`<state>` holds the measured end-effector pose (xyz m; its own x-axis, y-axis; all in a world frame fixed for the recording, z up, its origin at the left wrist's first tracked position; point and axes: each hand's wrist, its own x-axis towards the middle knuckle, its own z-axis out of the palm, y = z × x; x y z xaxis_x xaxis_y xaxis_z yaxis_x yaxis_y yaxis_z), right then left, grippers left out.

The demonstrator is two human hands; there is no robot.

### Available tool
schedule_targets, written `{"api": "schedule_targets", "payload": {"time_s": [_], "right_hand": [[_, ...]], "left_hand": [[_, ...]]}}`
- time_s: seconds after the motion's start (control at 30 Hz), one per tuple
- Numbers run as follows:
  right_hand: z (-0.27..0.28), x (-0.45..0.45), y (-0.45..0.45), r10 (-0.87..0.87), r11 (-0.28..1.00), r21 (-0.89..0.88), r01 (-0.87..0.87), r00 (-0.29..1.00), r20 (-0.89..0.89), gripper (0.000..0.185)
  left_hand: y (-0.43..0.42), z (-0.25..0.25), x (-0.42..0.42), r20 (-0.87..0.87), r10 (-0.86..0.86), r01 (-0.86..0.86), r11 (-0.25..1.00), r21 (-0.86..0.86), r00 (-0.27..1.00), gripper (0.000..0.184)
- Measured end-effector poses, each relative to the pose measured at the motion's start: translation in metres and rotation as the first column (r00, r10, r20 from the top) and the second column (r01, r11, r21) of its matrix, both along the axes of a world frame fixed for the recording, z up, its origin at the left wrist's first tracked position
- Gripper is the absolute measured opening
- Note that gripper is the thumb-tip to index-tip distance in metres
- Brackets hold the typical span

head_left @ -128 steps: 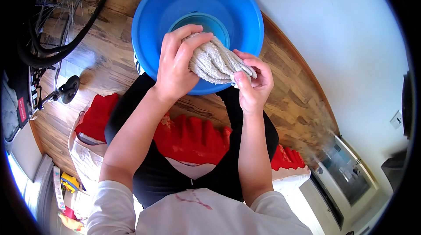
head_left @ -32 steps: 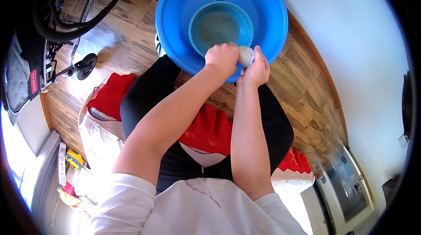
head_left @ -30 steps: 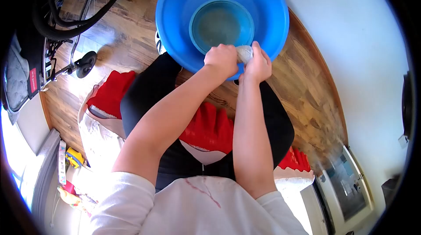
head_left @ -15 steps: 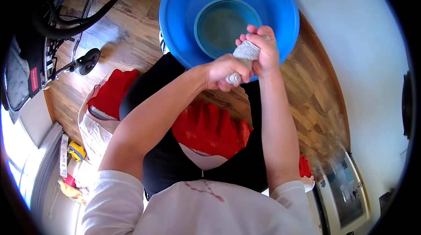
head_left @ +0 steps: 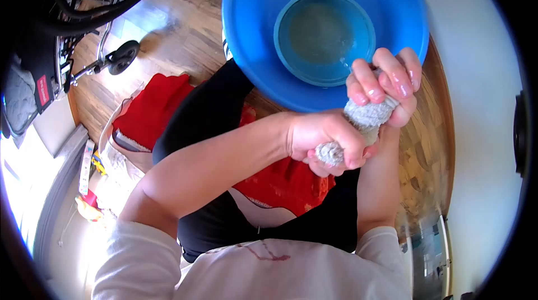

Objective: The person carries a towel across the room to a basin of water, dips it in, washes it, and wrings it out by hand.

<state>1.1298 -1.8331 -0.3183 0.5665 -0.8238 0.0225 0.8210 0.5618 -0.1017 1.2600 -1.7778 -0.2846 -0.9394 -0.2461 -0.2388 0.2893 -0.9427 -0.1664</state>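
A light grey, rough-textured cloth (head_left: 368,113), twisted into a tight roll, is gripped between both hands. My left hand (head_left: 325,136) is wrapped round its lower part, and a bunched end pokes out below the thumb. My right hand (head_left: 389,81), its fingers wet and shiny, is closed round the upper part. Both hands are in the air over the near right rim of a large blue tub (head_left: 246,36). Inside the tub stands a smaller teal basin (head_left: 284,59) holding cloudy water (head_left: 319,31).
Red fabric (head_left: 151,109) with white edging lies at the left, with more red cloth (head_left: 280,182) between my legs. A wheeled frame with a small black caster (head_left: 123,57) stands at the upper left. A white wall (head_left: 476,104) borders the right side.
My hands and the twisted cloth have shifted right and towards me, and look larger. The tub and basin now appear farther right in view. Both hands keep their hold.
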Motion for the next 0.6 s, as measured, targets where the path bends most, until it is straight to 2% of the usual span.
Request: {"api": "schedule_targets", "payload": {"time_s": [0.07,0.1,0.13,0.2,0.23,0.27,0.3,0.33,0.4,0.43,0.53,0.6], "right_hand": [[-0.008,0.001,-0.006,0.006,1.0,0.022,-0.006,1.0,-0.007,0.03],[-0.025,-0.002,-0.009,-0.027,0.998,0.064,0.02,0.993,0.113,0.027],[-0.029,-0.009,-0.01,0.011,0.993,0.115,-0.005,0.998,-0.057,0.027],[-0.027,-0.018,-0.016,0.093,0.979,0.203,-0.014,0.919,-0.384,0.035],[-0.021,-0.014,-0.012,0.119,0.971,0.235,0.051,0.749,-0.651,0.048],[-0.017,-0.009,-0.006,0.184,0.929,0.327,0.174,0.547,-0.816,0.04],[-0.026,-0.012,0.002,0.246,0.922,0.342,0.181,0.409,-0.879,0.038],[-0.03,-0.015,0.008,0.305,0.913,0.359,0.195,0.258,-0.917,0.038],[0.003,0.0,0.021,0.435,0.79,0.519,0.327,0.299,-0.849,0.037],[0.018,0.006,0.025,0.421,0.749,0.587,0.306,0.465,-0.779,0.041],[0.039,0.011,0.022,0.385,0.656,0.667,0.353,0.603,-0.699,0.042],[0.023,0.007,0.026,0.301,0.687,0.566,0.456,0.53,-0.793,0.028]], "left_hand": [[-0.014,-0.008,0.008,0.069,-0.077,0.081,0.995,-0.061,0.995,0.019],[-0.02,-0.003,0.003,0.332,-0.088,0.148,0.976,-0.159,0.939,0.017],[-0.028,0.001,0.001,0.587,-0.127,0.324,0.914,-0.244,0.799,0.016],[-0.035,0.003,0.003,0.887,-0.041,0.608,0.742,-0.282,0.461,0.019],[-0.031,-0.002,0.006,0.955,0.14,0.727,0.622,-0.292,0.263,0.022],[-0.028,-0.005,0.012,0.934,0.35,0.831,0.499,-0.247,0.068,0.026],[-0.023,-0.007,0.017,0.903,0.427,0.837,0.507,-0.207,-0.036,0.027],[-0.019,-0.008,0.021,0.874,0.484,0.857,0.471,-0.21,-0.051,0.028],[-0.009,-0.013,0.022,0.804,0.59,0.896,0.393,-0.207,-0.072,0.031],[0.001,-0.022,0.016,0.734,0.672,0.93,0.326,-0.171,-0.1,0.032],[0.011,-0.015,0.011,0.473,0.88,0.982,0.122,-0.146,-0.039,0.035],[0.017,-0.012,0.007,0.412,0.911,0.984,0.092,-0.156,-0.02,0.035]]}}
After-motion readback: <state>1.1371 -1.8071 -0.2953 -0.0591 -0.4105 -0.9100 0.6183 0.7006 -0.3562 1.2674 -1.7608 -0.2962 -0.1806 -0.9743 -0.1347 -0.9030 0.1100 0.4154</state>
